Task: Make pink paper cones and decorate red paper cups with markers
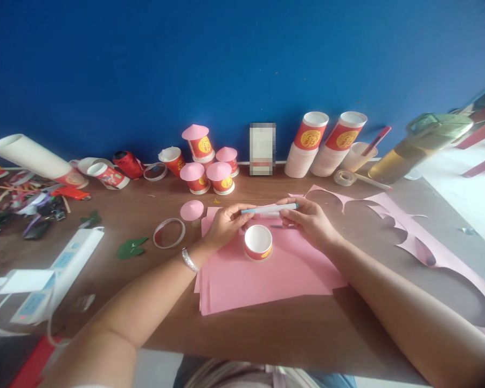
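Observation:
Level between my two hands lies a white marker pen [270, 208] with blue ends. The fingers of my left hand [231, 220] pinch its left end; a silver bracelet is on that wrist. My right hand [306, 216] grips the pen toward its other end. Just below the pen, a short red-and-white paper cup [258, 242] stands with its open side up, touched by neither hand. Under the cup is a stack of pink paper sheets [267, 283]. Behind the left hand a pink paper disc [192, 210] rests on the table.
Several small cups with pink cone roofs [208, 167] stand at the back. Two stacks of paper cups [307, 145], a tape roll [345, 178] and a bottle of yellowish liquid [394, 156] are back right. Cut pink paper [420, 250] lies right, a power strip [60, 275] left.

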`<action>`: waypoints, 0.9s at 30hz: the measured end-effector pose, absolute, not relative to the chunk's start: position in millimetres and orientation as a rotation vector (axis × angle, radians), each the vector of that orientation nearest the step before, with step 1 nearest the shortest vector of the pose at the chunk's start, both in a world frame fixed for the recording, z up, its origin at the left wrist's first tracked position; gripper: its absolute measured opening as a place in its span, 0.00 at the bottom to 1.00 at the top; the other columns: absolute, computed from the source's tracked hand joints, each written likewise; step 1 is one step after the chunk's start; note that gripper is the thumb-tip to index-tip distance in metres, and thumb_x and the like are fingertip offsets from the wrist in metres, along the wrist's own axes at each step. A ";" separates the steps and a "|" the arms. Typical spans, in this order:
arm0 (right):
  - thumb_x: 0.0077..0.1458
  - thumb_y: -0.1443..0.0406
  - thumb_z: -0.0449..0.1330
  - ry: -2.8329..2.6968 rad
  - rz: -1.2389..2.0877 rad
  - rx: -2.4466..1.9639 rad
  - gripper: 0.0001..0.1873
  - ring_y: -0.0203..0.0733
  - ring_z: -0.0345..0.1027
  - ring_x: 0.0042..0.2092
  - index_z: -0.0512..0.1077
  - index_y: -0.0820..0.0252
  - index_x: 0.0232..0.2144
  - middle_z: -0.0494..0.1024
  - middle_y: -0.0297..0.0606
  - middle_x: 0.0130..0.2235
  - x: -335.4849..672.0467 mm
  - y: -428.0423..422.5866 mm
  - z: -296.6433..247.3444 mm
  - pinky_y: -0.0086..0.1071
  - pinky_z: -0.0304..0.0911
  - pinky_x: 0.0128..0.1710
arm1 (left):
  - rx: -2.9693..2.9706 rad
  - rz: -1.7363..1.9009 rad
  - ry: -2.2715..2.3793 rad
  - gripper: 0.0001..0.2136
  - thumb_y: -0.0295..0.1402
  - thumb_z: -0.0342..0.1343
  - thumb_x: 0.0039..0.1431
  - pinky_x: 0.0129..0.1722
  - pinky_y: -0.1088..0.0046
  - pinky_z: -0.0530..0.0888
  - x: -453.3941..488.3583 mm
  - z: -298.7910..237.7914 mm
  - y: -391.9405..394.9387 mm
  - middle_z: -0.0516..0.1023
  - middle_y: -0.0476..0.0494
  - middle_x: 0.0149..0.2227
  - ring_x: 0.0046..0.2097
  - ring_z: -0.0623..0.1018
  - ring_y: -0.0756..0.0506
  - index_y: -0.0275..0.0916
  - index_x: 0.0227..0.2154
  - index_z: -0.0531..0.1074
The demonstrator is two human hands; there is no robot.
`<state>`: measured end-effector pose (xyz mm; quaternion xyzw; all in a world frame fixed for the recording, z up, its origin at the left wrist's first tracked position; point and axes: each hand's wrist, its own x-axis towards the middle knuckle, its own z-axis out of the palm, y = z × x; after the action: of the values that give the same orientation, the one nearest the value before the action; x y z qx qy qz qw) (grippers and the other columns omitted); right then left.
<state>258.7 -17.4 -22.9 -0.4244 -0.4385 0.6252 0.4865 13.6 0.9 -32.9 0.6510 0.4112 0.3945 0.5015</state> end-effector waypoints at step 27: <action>0.42 0.47 0.78 -0.822 1.372 -0.915 0.28 0.31 0.55 0.23 0.66 0.54 0.25 0.61 0.25 0.22 267.0 -7.0 -23.5 0.30 0.64 0.25 | 2.084 0.854 1.056 0.09 0.35 0.60 0.66 0.45 0.67 0.76 9.9 -51.7 12.8 0.79 0.43 0.42 0.42 0.79 0.45 0.45 0.45 0.84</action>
<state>267.0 -7.0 -23.5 -0.3953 -0.3552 0.5930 0.6048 9.9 12.8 -51.7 0.7933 0.4021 0.3252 0.3214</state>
